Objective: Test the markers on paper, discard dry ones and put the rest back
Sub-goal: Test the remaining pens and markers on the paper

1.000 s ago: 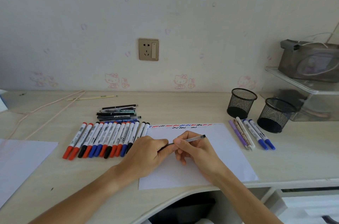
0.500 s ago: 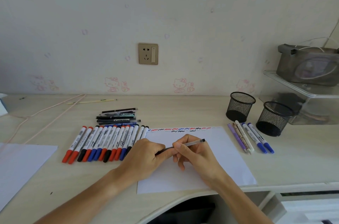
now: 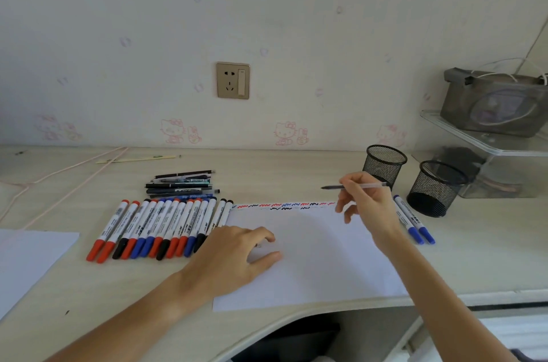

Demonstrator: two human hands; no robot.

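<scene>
Left hand (image 3: 237,255): rests on the near-left paper (image 3: 311,258), fingers loosely curled, holding nothing.
Right hand (image 3: 366,203): fingers pinch a slim clear pen (image 3: 355,186), dark tip pointing left, raised above the paper's far-right corner.
Cups (image 3: 385,164): far right.

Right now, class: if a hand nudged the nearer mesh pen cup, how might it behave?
The nearer mesh pen cup looks empty and open-weave, so probably light and likely to slide. It stands upright and fairly tall, so a high push might tip it; being round, it could then roll.
</scene>
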